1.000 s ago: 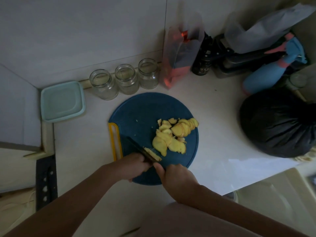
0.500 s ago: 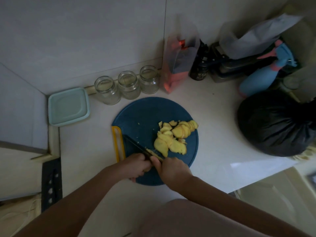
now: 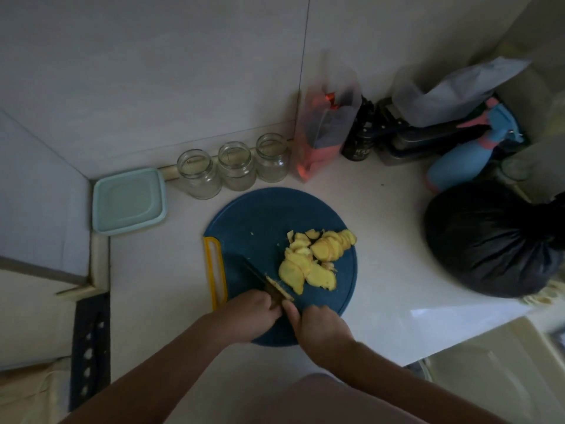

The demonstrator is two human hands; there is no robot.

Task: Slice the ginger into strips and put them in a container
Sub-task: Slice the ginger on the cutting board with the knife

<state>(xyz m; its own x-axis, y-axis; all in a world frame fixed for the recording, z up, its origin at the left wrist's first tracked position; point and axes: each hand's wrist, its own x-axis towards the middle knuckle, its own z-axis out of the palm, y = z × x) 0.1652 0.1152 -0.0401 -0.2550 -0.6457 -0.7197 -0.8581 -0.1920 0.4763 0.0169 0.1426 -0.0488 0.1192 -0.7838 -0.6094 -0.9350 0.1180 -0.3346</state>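
While left hand (image 3: 248, 319) grips knife (image 3: 256, 275), right hand (image 3: 323, 330) pinching thin ginger piece (image 3: 277, 287), pale yellow slices (image 3: 312, 261) heaped beside

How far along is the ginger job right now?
Done: a pile of yellow ginger slices lies on the round blue cutting board. In hand: the left hand grips the dark knife against a thin ginger piece that the right hand touches. Left: cutting strips; no ginger shows in the three clear glass jars.
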